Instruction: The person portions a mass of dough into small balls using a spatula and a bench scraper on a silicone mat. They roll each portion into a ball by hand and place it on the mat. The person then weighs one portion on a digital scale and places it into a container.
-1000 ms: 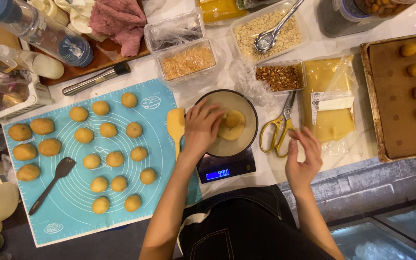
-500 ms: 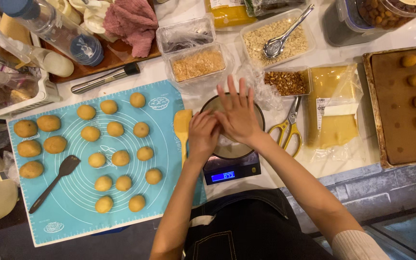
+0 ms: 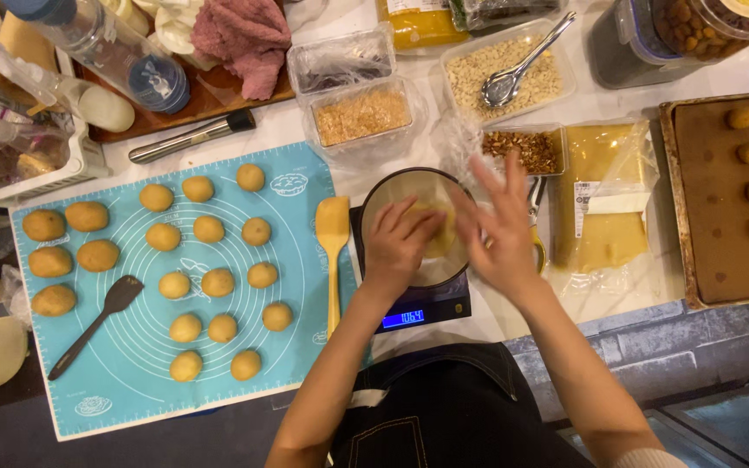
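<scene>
Cluttered counter: left hand (image 3: pixel 396 243) fingers pinching dough (image 3: pixel 440 232) in bowl (image 3: pixel 383 192); right hand (image 3: pixel 500 230) fingers spread.

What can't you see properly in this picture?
- Head view: dough in the bowl is mostly covered by the left hand.
- Right hand is blurred, so its grip is unclear.
- Scissors sit largely behind that hand.
- Baking tray is cut off by the right edge.
</scene>
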